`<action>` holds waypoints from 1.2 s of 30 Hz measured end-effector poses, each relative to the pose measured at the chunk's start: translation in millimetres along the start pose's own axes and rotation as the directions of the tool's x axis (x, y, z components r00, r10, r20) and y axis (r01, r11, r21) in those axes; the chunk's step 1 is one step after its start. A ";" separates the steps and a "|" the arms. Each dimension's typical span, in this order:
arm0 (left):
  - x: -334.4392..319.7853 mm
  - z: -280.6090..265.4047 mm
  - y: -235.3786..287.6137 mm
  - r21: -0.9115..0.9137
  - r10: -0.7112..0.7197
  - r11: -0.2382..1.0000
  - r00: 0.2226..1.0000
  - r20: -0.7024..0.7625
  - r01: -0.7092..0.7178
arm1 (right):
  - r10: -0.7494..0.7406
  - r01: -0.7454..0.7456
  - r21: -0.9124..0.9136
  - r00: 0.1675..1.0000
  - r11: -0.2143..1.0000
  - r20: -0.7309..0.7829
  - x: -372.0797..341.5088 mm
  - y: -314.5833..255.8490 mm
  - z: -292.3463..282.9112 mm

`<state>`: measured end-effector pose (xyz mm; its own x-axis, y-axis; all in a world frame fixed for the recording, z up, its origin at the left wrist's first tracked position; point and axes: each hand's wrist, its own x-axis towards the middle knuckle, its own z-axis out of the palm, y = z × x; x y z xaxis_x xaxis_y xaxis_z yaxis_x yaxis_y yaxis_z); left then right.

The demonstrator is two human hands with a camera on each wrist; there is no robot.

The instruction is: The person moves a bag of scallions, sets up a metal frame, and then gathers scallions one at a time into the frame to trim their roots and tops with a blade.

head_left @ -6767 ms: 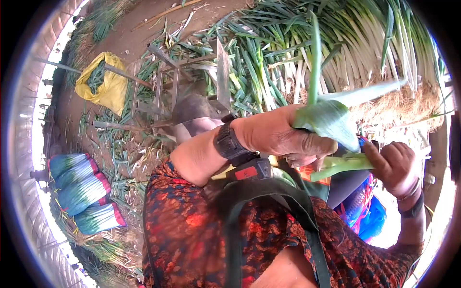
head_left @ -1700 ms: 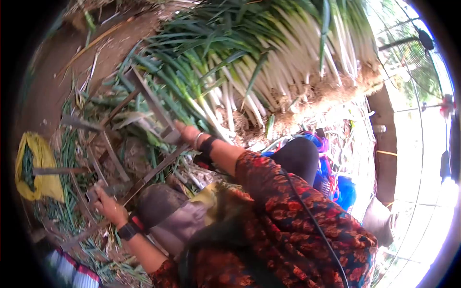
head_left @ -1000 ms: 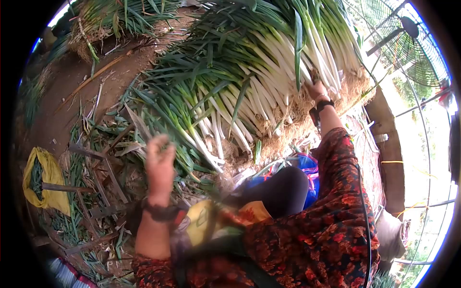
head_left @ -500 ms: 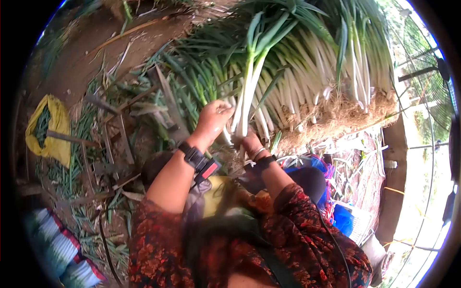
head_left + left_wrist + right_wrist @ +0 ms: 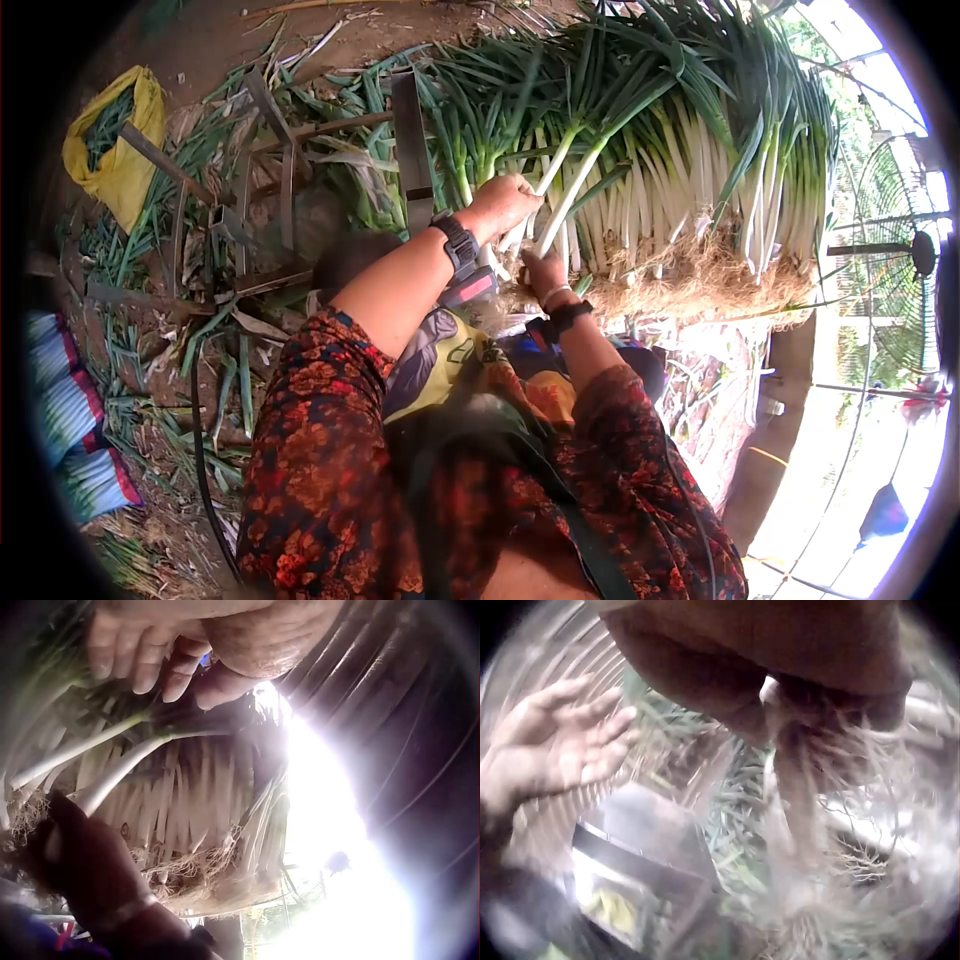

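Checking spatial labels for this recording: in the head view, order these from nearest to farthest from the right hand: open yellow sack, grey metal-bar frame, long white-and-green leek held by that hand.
1. White-and-green leek: in the right hand.
2. Grey metal-bar frame: to the hand's left.
3. Open yellow sack: far left, beyond the frame.

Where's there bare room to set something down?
Bare soil at the head view's upper left, between the yellow sack and the leaf litter around the metal frame, looks best. Crowded: around the left hand and right hand, beside tightly packed leeks.
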<state>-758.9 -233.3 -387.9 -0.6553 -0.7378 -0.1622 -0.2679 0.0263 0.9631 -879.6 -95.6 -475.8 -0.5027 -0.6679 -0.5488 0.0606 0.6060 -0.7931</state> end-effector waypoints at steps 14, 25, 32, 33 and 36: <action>-22.3 19.9 23.0 -0.727 0.104 0.615 0.883 0.459 0.305 | -0.054 -0.037 0.211 0.910 0.977 0.412 -301.2 -55.0 -91.8; -32.2 -60.8 39.7 -0.879 -0.003 0.472 0.997 0.074 0.067 | 0.070 0.045 -0.366 0.953 0.929 0.295 -331.7 -13.2 -117.3; -84.9 -233.0 67.7 -0.057 0.581 0.772 0.740 -0.339 -0.633 | -0.376 0.461 -0.362 0.883 0.811 0.282 -262.4 -66.7 -64.0; -77.2 -268.0 61.1 -0.577 0.359 0.650 0.869 -0.341 -0.495 | -0.508 0.626 -0.456 0.780 0.632 0.366 -247.8 -82.5 -49.3; -153.8 -339.2 102.3 -0.708 0.234 0.367 0.796 -0.557 -0.603 | -0.628 0.824 -0.410 0.565 0.392 0.535 -205.1 -141.4 11.5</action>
<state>-446.0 -345.9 -191.5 -0.1910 -0.9575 0.2162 0.7971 -0.0227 0.6035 -775.1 -49.3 -254.1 0.1388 -0.9892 0.0468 -0.7436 -0.1353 -0.6548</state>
